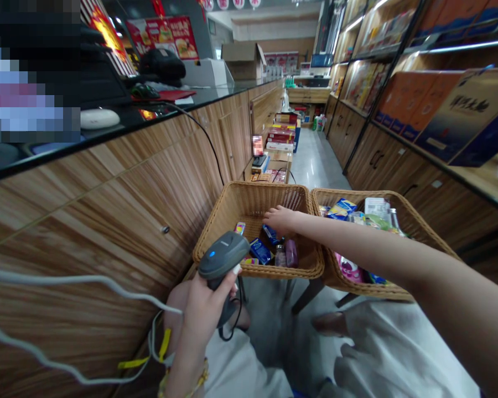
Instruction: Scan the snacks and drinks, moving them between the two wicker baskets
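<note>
My left hand [211, 301] is wrapped around the handle of a dark grey barcode scanner [224, 254], held in front of the near-left edge of the left wicker basket [216, 213]. A small blue light shows on top of the scanner. My right hand [280, 220] reaches into that basket with its fingers bent over a blue packet [270, 234]; the hand partly hides their contact. Beside it in the basket lie another blue packet [260, 251], a small clear bottle [280, 256], a purple item [291, 252] and a small colourful pack [240, 228].
My right forearm crosses a second wicker basket [423, 224] full of mixed packaged goods. A wooden counter [149, 193] runs along the left, with white cables [87, 282] in front. Shelves with boxes [460, 116] line the right. Stacked boxes [281, 134] stand beyond the baskets.
</note>
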`<state>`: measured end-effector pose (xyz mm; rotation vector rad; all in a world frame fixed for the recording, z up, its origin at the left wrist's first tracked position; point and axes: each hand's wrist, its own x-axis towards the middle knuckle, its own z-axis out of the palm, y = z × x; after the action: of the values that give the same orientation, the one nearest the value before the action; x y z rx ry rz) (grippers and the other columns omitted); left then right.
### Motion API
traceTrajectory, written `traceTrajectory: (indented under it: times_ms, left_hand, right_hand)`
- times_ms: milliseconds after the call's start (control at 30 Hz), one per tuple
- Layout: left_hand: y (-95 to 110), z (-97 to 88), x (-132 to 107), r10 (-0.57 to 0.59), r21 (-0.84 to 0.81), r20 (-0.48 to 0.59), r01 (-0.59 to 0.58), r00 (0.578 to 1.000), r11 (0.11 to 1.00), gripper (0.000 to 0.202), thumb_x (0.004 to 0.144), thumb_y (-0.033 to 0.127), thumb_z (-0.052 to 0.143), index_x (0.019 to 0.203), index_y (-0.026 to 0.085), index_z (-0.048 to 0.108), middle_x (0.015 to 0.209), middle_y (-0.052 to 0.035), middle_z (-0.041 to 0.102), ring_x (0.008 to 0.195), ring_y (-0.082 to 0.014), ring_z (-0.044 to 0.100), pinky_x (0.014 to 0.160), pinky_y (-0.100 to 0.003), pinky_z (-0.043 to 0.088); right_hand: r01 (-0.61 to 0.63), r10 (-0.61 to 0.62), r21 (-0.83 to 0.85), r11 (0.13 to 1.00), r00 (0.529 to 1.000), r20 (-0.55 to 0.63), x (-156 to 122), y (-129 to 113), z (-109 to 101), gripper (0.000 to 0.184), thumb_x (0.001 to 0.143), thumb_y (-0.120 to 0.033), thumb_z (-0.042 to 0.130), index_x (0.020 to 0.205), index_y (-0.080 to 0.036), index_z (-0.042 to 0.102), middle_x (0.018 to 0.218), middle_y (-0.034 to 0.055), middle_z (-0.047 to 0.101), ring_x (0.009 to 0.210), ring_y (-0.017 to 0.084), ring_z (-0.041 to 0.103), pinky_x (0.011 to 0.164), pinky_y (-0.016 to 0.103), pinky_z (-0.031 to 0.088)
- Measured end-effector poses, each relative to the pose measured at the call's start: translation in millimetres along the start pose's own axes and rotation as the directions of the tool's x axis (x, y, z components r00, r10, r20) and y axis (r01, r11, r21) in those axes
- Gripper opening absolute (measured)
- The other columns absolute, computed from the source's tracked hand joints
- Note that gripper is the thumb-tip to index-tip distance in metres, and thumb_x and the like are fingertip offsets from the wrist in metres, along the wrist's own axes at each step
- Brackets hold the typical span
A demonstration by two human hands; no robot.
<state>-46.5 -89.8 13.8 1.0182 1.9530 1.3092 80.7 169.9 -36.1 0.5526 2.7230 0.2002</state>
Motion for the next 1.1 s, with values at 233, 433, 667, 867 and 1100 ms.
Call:
traceTrajectory:
  times_ms: [233,433,667,867,1100]
  left_hand:
    - [-15,-5.9,4,0.032,0.004,-0.010,-0.031,0.999,0.999,0.038,0.074,0.055,0.069,0.075,0.018,0.071,0.059,-0.0047,0.072,0.055,-0.0220,0.068,0.058,-0.031,0.057]
    - [-5,-7.1,3,0.049,0.026,-0.006,-0.048,0.999,0.998,0.030,0.073,0.049,0.070,0.066,0.021,0.070,0.057,-0.0049,0.072,0.055,-0.0237,0.070,0.057,-0.032,0.059]
    - [-6,-6.7,2,0.062,0.022,-0.023,-0.062,0.998,0.998,0.028,0.073,0.047,0.070,0.066,0.020,0.070,0.053,-0.0039,0.070,0.053,-0.0228,0.069,0.058,-0.032,0.061]
    - [4,-5.8,-1,0.068,0.030,-0.010,-0.068,0.998,0.997,0.030,0.071,0.050,0.068,0.065,0.021,0.069,0.054,-0.0043,0.070,0.052,-0.0228,0.068,0.057,-0.032,0.059]
    - [4,1.3,-5,0.063,-0.008,0.009,-0.063,0.998,0.998,0.033,0.070,0.054,0.070,0.066,0.021,0.068,0.052,-0.0036,0.068,0.052,-0.0237,0.067,0.054,-0.032,0.057]
  right_hand:
    - [-0.042,0.043,-0.025,0.999,0.998,0.052,40,-13,26,0.055,0.056,-0.024,0.095,0.108,-0.017,0.078,0.126,0.0181,0.073,0.127,0.038,0.059,0.115,0.058,0.036]
    - [-0.065,0.065,0.014,0.998,0.997,0.035,52,-11,35,0.052,0.060,-0.036,0.092,0.107,-0.019,0.078,0.121,0.0170,0.074,0.127,0.037,0.060,0.112,0.062,0.037]
    - [-0.012,0.018,0.063,0.998,0.995,-0.095,30,-3,6,0.082,0.058,-0.032,0.095,0.132,-0.015,0.065,0.137,0.0206,0.066,0.129,0.039,0.058,0.114,0.057,0.038]
    - [0.061,0.059,0.264,0.963,0.904,-0.423,-25,-8,-21,0.101,0.065,-0.036,0.091,0.153,-0.013,0.047,0.148,0.0206,0.059,0.135,0.041,0.052,0.117,0.059,0.034]
    - [0.062,0.306,0.525,0.849,0.752,-0.584,-64,-21,-1,0.106,0.067,-0.033,0.086,0.160,-0.018,0.037,0.156,0.0200,0.051,0.140,0.039,0.048,0.116,0.058,0.035]
